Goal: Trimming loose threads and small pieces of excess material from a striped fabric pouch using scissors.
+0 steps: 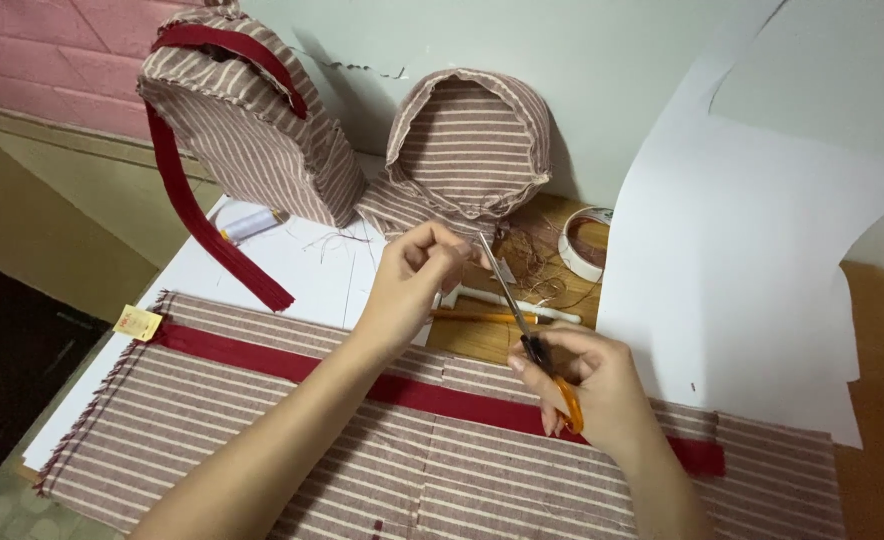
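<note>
My right hand point(587, 390) grips orange-handled scissors point(522, 320), the blades pointing up and away over the work. My left hand point(417, 275) is raised ahead of them with fingertips pinched together near the blade tips; what it pinches is too small to tell, perhaps a thread. Below both hands lies a flat panel of brown-and-white striped fabric point(262, 440) with a dark red band point(292, 365) running across it.
Two stitched striped bag pieces stand at the back, one point(247, 110) with a red strap, one rounded point(467, 145). A thread spool point(252, 223), a tape roll point(584, 240), a pencil and a white tool point(522, 305), thread scraps and large white paper sheets point(752, 270) lie around.
</note>
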